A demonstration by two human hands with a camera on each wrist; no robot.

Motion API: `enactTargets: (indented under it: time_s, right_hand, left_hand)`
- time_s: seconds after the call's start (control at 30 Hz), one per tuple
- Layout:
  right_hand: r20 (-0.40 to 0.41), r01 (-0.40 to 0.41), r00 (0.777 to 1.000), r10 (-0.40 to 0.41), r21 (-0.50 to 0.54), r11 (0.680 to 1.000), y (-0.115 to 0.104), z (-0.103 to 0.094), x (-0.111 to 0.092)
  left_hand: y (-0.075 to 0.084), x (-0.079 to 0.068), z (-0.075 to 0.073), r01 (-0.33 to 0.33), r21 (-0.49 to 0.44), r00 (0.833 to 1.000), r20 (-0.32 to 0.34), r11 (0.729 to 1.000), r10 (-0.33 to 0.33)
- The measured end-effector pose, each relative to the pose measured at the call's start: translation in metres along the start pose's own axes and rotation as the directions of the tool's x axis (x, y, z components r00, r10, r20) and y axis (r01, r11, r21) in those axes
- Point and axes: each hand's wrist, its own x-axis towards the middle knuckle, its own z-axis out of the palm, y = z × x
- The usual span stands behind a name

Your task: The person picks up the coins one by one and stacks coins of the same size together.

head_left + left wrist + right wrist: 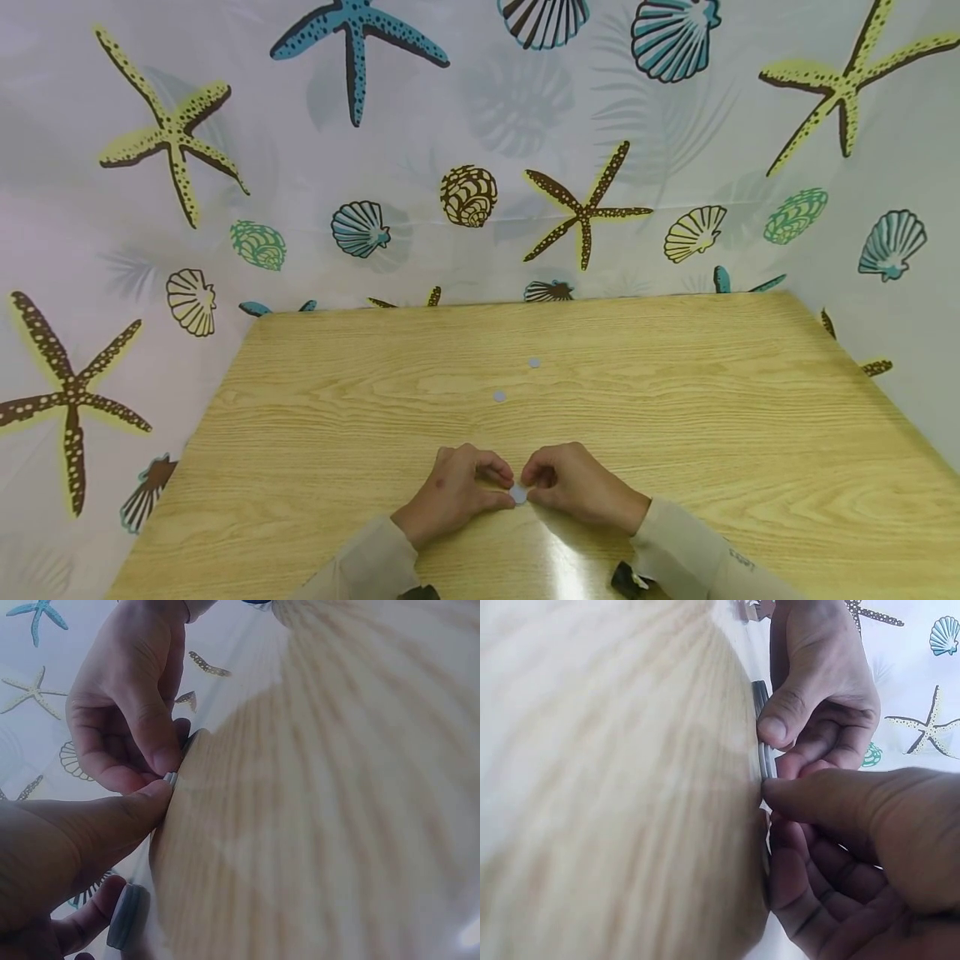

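Note:
A small flat grey disc (518, 494) lies on the wooden table between the two hands, near the front. My left hand (462, 493) pinches its left side with curled fingers, and the thumb lies at the near edge. From the other side my right hand (579, 487) grips the disc's right edge with its thumb and bent forefinger. Seen edge-on in the left wrist view, the disc (171, 778) shows fine layered lines between the two thumb tips. In the right wrist view the disc (766, 761) is a thin grey strip beside both thumbs.
Two more grey discs lie farther back, one disc (499, 397) nearer and another disc (534, 363) slightly right of it. The wood-grain table (337, 367) meets a cloth (420, 167) printed with starfish and shells at the back and sides.

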Motion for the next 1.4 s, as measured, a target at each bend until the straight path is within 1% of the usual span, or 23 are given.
enactTargets:
  time_s: [0.23,0.5,0.57,0.8,1.3,1.4]
  right_hand:
    - [0.006,-0.034,0.999,0.034,0.011,0.999,-0.0001,0.0024,0.0014]
    - [0.01,-0.009,1.0,0.009,0.003,1.0,0.0004,0.0017,0.0018]
    - [0.011,-0.017,1.0,0.017,0.001,1.0,0.0006,0.0019,0.0021]
    - [0.005,0.0,1.0,0.0,-0.004,1.0,0.0013,0.0023,0.0015]
    - [0.024,-0.01,1.0,0.01,-0.006,1.0,-0.0016,0.0027,0.0022]
    - [0.026,-0.016,1.0,0.016,-0.002,1.0,-0.0008,0.002,0.0021]
  left_hand:
    - [-0.0003,-0.0007,0.0,-0.001,0.011,1.0,0.004,1.0,0.001]
    - [-0.0015,0.0014,0.0009,0.0,0.02,1.0,-0.01,1.0,0.0]
    - [-0.0015,0.0015,0.0008,0.001,0.019,1.0,-0.013,1.0,0.0]
    - [-0.0028,0.0027,0.0015,-0.01,0.013,1.0,-0.005,1.0,0.01]
    - [-0.0027,0.0022,0.0016,-0.027,0.017,1.0,-0.012,0.999,0.027]
    - [-0.0029,0.0025,0.0015,-0.022,0.015,1.0,-0.007,1.0,0.022]
